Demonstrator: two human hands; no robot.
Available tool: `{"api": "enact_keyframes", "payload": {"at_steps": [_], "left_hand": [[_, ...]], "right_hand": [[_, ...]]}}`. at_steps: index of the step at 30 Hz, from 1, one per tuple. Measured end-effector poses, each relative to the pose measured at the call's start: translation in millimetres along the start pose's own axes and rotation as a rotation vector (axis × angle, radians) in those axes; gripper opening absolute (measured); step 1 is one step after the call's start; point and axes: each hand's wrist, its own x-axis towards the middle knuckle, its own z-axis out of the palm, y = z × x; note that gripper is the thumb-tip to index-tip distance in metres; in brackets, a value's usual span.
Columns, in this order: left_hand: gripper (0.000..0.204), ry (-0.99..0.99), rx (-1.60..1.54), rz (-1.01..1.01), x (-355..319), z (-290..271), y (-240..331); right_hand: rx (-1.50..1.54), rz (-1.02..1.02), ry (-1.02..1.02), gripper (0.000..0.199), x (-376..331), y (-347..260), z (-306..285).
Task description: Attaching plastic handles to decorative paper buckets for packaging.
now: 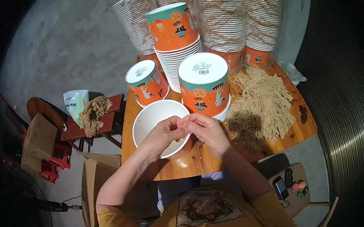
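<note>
In the head view, the left hand and right hand meet near the middle of the frame, fingers bent and fingertips drawn together. The overlap hides whether either pinch closes fully, and anything held between them is too small to make out.

What could go wrong: a fine piece between the fingertips, if there is one, could slip and drop into the open white tub, since the hands are over its right side. A forearm or knuckle swung sideways could knock that tub, which looks light, and it sits close to the front of the bench. A bump to the large upturned orange tub, just beyond the right hand, could tip it toward the tall stack of tubs behind. Loose strands in the yarn pile could snag on the right wrist and tangle.

Relative to the hands, the white tub lies below and left, its right rim partly covered by the fingers; contact cannot be judged. The yarn pile spreads just beside the right hand, toward the right of the frame, partly in shadow.
</note>
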Motion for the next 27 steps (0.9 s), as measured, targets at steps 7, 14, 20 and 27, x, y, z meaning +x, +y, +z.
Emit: {"api": "enact_keyframes", "payload": {"at_steps": [7,14,20,27], "left_hand": [[0.009,0.025,-0.102,0.082,-1.2,3.8,7.7],[0.019,0.009,0.101,0.151,3.3,6.0,8.1],[0.026,-0.129,0.085,0.053,5.2,7.7,11.7],[0.021,-0.193,0.047,0.032,5.5,6.5,13.4]], "right_hand": [[-0.351,-0.063,-0.169,0.015,-13.5,-21.8,-28.2],[-0.692,-0.270,-0.398,0.010,9.2,-76.7,-6.5],[-0.799,-0.442,-0.301,0.009,26.0,-55.1,-25.3],[-0.802,-0.604,-0.046,0.009,17.5,-31.5,-31.9]]}}
